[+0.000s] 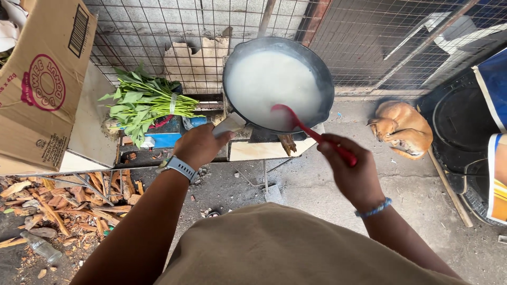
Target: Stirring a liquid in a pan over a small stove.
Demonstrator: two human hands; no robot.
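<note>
A dark round pan [323, 74] full of white liquid [272, 84] sits on a stove stand ahead of me. My right hand [349, 169] grips the handle of a red ladle [301, 124], whose bowl dips into the liquid at the near rim. My left hand [199, 145] is closed on the pan's pale handle [230, 125] at its left side. A watch is on my left wrist and a blue bracelet on my right.
A bundle of green leafy stalks [142, 103] lies left of the pan. A cardboard box [42, 79] stands at far left, wood scraps [68, 203] below it. A tan dog [404, 129] lies curled on the concrete at right. Wire fencing runs behind.
</note>
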